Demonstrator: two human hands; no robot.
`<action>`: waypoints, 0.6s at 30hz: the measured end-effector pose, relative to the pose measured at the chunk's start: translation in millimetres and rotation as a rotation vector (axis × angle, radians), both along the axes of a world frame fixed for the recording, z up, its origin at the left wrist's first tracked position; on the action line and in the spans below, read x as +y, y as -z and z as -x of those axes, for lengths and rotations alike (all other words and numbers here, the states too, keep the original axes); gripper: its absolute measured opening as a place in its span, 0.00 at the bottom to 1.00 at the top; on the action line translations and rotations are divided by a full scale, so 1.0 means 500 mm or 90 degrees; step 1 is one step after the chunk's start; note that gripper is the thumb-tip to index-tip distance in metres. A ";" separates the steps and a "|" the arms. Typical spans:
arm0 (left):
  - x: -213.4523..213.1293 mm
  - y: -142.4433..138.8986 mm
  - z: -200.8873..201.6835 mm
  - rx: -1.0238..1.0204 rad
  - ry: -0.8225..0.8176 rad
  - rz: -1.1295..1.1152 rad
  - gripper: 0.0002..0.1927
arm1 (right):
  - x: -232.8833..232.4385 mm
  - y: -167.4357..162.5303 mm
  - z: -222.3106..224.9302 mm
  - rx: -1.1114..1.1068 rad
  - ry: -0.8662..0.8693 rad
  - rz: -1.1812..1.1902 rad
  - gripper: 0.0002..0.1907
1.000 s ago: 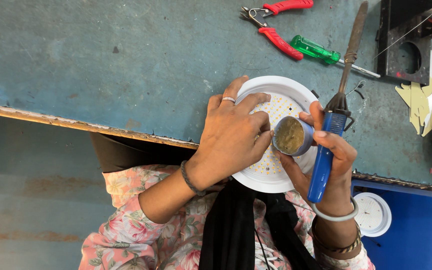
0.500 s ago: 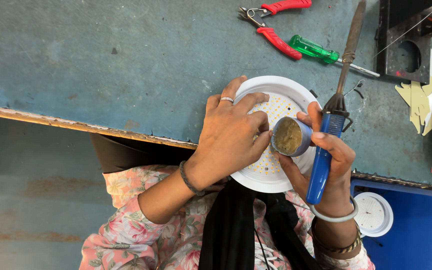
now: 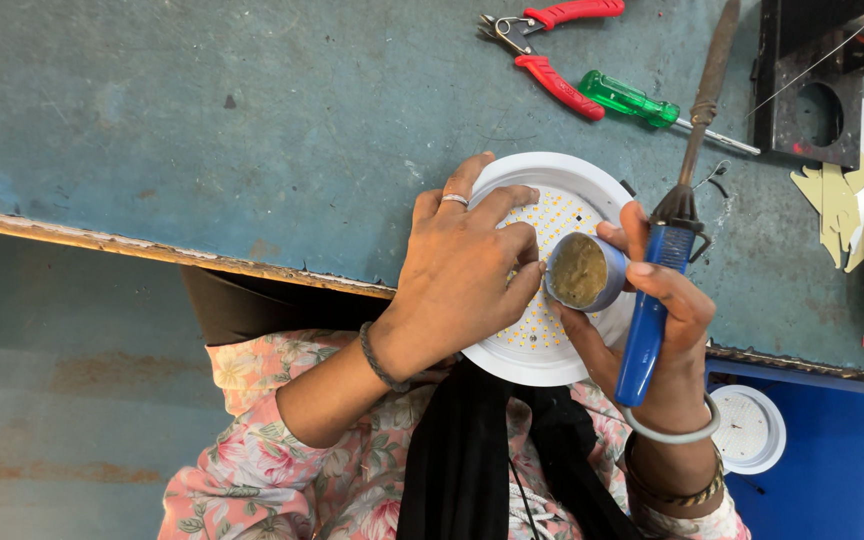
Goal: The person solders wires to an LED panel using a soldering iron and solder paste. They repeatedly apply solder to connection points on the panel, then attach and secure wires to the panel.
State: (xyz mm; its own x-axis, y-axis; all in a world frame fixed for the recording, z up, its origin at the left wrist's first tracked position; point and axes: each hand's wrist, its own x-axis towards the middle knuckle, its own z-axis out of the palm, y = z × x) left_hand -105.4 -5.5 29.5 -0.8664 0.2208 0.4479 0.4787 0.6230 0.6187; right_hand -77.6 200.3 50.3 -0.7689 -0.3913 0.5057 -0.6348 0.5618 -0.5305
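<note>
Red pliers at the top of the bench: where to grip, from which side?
Grip the red pliers by the two red handles, which splay toward the right; the metal jaws point left. Come from above: they lie flat on the bench, nothing covering them, with the green screwdriver close beside the lower handle.

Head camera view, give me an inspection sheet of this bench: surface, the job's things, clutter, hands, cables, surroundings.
Surface: worn blue-green bench top, chipped front edge.
Job's things: round white lamp panel at the edge; small tin of brown paste above it; blue-handled soldering iron.
Clutter: red pliers, green screwdriver, tan card pieces.
Hands: left hand lies on the panel, fingertips at the tin; right hand holds tin and iron.
Cables: thin wire top right.
Surroundings: blue bin with a white round part.
</note>
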 end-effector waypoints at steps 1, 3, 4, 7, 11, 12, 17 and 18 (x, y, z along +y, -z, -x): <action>0.000 0.000 0.000 0.000 0.000 0.001 0.06 | -0.001 -0.001 -0.003 -0.007 0.000 0.007 0.42; -0.001 0.000 0.000 -0.002 0.003 0.000 0.06 | 0.000 -0.005 -0.007 -0.018 0.003 0.015 0.43; -0.001 0.000 0.000 -0.003 0.005 -0.001 0.06 | 0.002 -0.008 -0.010 -0.021 0.006 0.015 0.43; 0.002 -0.002 0.000 -0.007 0.008 0.001 0.06 | 0.009 -0.016 -0.017 -0.037 0.028 0.035 0.44; 0.006 -0.006 0.000 -0.010 0.011 0.015 0.06 | 0.030 -0.023 -0.025 -0.051 0.062 0.109 0.47; 0.007 -0.007 0.000 -0.013 0.011 0.018 0.06 | 0.038 -0.023 -0.029 -0.048 0.066 0.131 0.46; 0.013 -0.007 -0.001 -0.022 0.015 0.021 0.05 | 0.113 -0.019 -0.055 -0.009 0.123 0.168 0.47; 0.015 -0.006 -0.001 -0.021 0.015 0.021 0.05 | 0.136 -0.017 -0.062 0.001 0.147 0.159 0.48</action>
